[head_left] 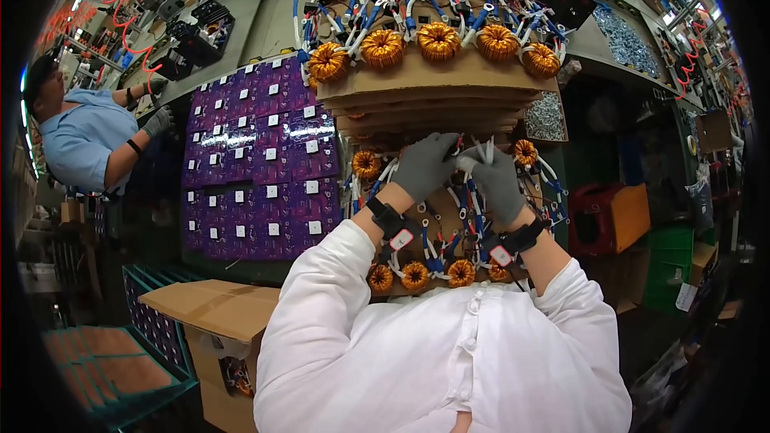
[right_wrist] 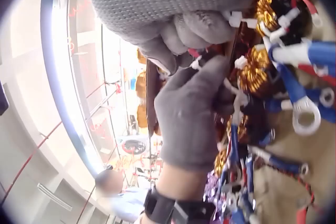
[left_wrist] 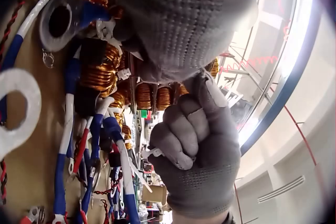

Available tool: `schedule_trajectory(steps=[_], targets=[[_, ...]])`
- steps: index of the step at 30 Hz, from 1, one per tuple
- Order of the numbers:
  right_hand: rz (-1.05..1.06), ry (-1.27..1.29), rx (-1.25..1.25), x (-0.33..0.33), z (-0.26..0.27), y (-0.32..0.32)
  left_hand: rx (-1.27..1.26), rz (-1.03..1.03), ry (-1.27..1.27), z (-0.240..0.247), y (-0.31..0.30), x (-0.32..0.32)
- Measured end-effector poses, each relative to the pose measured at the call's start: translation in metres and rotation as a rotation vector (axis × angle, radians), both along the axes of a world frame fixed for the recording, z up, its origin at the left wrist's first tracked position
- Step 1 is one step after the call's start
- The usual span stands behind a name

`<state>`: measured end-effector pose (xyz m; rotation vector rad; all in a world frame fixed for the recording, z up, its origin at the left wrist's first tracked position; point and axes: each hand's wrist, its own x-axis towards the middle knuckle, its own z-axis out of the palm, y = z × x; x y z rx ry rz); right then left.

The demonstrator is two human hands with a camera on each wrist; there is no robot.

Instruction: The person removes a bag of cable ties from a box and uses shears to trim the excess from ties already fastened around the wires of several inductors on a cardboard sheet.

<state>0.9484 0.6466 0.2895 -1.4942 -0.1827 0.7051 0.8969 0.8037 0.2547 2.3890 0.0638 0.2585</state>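
Both hands wear grey gloves and meet above a layer of copper-wound ring coils (head_left: 366,164) with blue-and-white cable leads (head_left: 475,216). The left hand (head_left: 427,167) pinches a small white connector (right_wrist: 196,64) with a bit of red wire at its fingertips. Beside it, the right hand (head_left: 493,183) has its fingers curled round thin white-ended leads; a white plug (left_wrist: 153,152) sticks out by its little finger in the left wrist view. The fingertips of the two hands come together, partly hiding the small parts between them. Ring terminals (right_wrist: 306,116) hang close by in the right wrist view.
Behind the hands rises a stack of cardboard sheets (head_left: 425,84), topped with more coils (head_left: 439,41). Purple boards (head_left: 265,156) with white squares lie at left, where another person (head_left: 84,132) works. An open carton (head_left: 216,309) stands front left, a red bin (head_left: 593,216) at right.
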Motion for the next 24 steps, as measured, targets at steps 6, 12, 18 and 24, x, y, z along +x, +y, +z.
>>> schedule_trajectory(steps=[6, 12, 18, 24], targets=[[0.123, 0.004, -0.081, 0.004, 0.024, -0.013, -0.004, -0.08, 0.011, 0.005, 0.004, -0.014], [-0.007, 0.129, 0.082, 0.021, 0.026, -0.035, 0.435, -0.476, 0.135, 0.024, 0.002, -0.05], [0.138, 0.098, -0.003, 0.002, 0.042, -0.016, 0.398, -0.423, 0.125, 0.025, 0.015, -0.057], [0.157, 0.105, -0.034, 0.008, 0.039, -0.017, -0.199, 0.077, 0.207, 0.05, 0.083, -0.066]])
